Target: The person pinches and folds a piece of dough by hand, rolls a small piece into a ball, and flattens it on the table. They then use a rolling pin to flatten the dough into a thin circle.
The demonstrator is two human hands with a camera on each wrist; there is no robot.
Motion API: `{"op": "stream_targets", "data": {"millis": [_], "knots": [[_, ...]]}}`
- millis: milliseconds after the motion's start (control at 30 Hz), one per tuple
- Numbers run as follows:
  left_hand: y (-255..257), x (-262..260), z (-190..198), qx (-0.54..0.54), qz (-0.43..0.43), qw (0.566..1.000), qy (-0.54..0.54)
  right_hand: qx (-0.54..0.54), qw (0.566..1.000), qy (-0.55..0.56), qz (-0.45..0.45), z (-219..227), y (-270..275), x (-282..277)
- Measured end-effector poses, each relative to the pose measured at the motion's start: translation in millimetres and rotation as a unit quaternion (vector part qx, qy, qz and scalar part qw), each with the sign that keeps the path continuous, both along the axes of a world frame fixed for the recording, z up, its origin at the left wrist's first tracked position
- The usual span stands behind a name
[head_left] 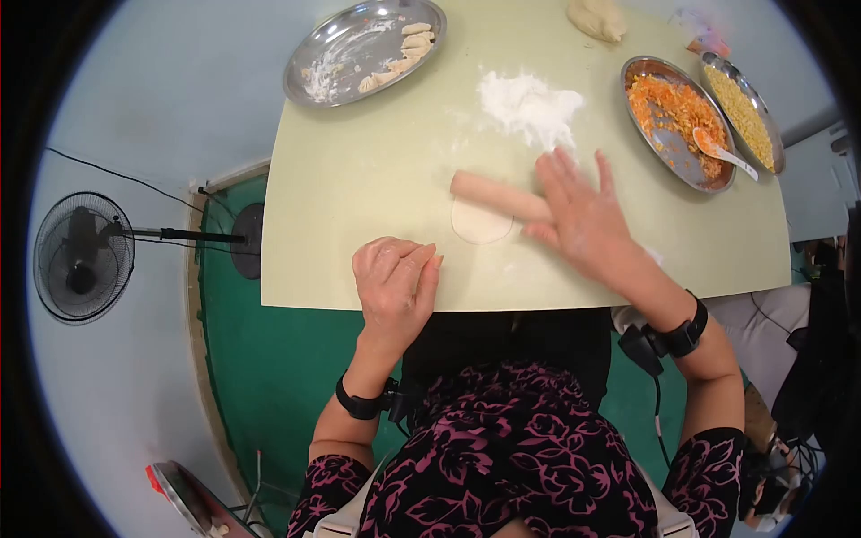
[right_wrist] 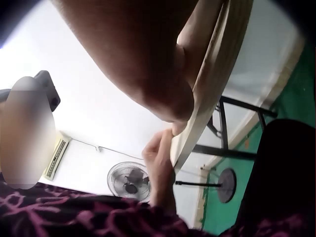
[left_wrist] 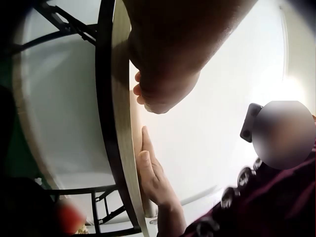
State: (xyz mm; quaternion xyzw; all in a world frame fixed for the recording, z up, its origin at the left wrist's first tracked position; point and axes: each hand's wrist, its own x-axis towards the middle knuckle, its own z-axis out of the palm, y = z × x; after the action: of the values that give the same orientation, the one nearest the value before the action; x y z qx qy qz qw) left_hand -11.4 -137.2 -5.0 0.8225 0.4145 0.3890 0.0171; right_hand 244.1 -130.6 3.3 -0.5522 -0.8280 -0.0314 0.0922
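Observation:
On the pale green table [head_left: 341, 197], a wooden rolling pin [head_left: 493, 195] lies across the upper part of a flat round dough piece [head_left: 480, 224]. My right hand [head_left: 583, 220] rests on the pin's right end, fingers spread and mostly straight. Left of the dough, apart from it, my left hand [head_left: 393, 278] stays near the table's front edge with fingers loosely curled, no object visible in it. The left wrist view has my left hand [left_wrist: 165, 91] above my right hand [left_wrist: 158, 182]. In the right wrist view, my right hand [right_wrist: 170, 101] hides the dough; my left hand [right_wrist: 160, 168] is beyond.
Loose flour [head_left: 529, 103] lies behind the pin. A metal tray [head_left: 359, 58] with dumplings is at the back left, a dough lump [head_left: 596, 18] at the back. On the right are a tray of orange filling [head_left: 673, 99] with a spoon [head_left: 722, 154] and a tray of yellow bits [head_left: 743, 112].

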Motion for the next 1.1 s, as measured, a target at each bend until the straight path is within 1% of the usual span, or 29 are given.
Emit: {"op": "stream_targets", "data": {"millis": [67, 100, 167, 233, 267, 367, 400, 467, 500, 567, 600, 633, 667, 767, 800, 833, 867, 900, 967, 1000, 1067, 1100], "knots": [[3, -4, 0, 0.015, 0.014, 1.0, -0.007, -0.028, 0.998, 0.011, 0.06, 4, -21, -13], [4, -6, -1, 0.021, 0.021, 1.0, -0.011, -0.061, 0.995, 0.013, 0.084, 11, -37, -23], [6, -12, -7, 0.026, 0.039, 0.999, -0.011, -0.079, 0.99, 0.025, 0.11, 10, -48, -29], [3, -12, -9, 0.022, 0.042, 0.999, -0.008, -0.024, 0.999, 0.01, 0.044, 4, -30, -21], [3, -12, -7, 0.019, 0.036, 0.999, -0.006, 0.007, 1.0, -0.027, -0.009, 2, -14, -14], [1, -9, -2, 0.025, 0.019, 0.999, 0.003, 0.0, 0.998, -0.035, -0.054, -9, 12, 4], [1, -9, -1, 0.029, 0.015, 0.999, 0.007, -0.015, 1.0, -0.021, -0.01, -5, 2, -2], [1, -13, -1, 0.029, 0.033, 0.999, 0.004, -0.059, 0.996, 0.014, 0.071, 6, -35, -27], [0, -16, -1, 0.026, 0.041, 0.999, 0.003, -0.06, 0.993, -0.015, 0.105, 7, -47, -35], [1, -20, -2, 0.021, 0.056, 0.998, 0.001, -0.028, 0.995, -0.03, 0.091, 3, -47, -35], [0, -20, -2, 0.019, 0.064, 0.998, 0.0, -0.002, 0.998, -0.019, 0.059, -1, -36, -29], [-1, -19, -3, 0.018, 0.053, 0.998, 0.0, 0.022, 0.999, -0.006, 0.026, -6, -17, -20], [-1, -18, -3, 0.019, 0.04, 0.999, 0.002, 0.026, 1.0, 0.011, -0.007, -10, 2, -8], [-1, -14, 1, 0.011, 0.027, 0.999, 0.027, 0.018, 0.997, -0.018, -0.077, -4, 20, 0], [0, -13, 2, 0.005, 0.028, 0.999, 0.038, 0.004, 0.999, -0.007, -0.033, -1, 10, -6], [3, -12, 2, -0.022, 0.043, 0.998, 0.047, -0.012, 1.0, 0.004, 0.012, 0, -8, -16], [6, -10, 1, -0.052, 0.059, 0.995, 0.056, -0.005, 0.998, 0.023, 0.062, -1, -25, -24], [7, -8, -1, -0.083, 0.073, 0.992, 0.066, -0.035, 0.995, 0.014, 0.093, 4, -39, -32], [10, 1, -3, -0.092, 0.069, 0.99, 0.079, 0.038, 0.994, 0.011, 0.104, 0, -39, -28], [13, 7, -3, -0.093, 0.065, 0.99, 0.085, 0.024, 0.997, 0.0, 0.073, 0, -34, -21], [20, 16, -3, -0.095, 0.031, 0.991, 0.094, -0.003, 1.0, -0.021, 0.011, -1, -24, 0], [25, 19, -2, -0.095, 0.015, 0.991, 0.098, 0.036, 0.999, 0.012, 0.005, -4, -22, 7]]}}
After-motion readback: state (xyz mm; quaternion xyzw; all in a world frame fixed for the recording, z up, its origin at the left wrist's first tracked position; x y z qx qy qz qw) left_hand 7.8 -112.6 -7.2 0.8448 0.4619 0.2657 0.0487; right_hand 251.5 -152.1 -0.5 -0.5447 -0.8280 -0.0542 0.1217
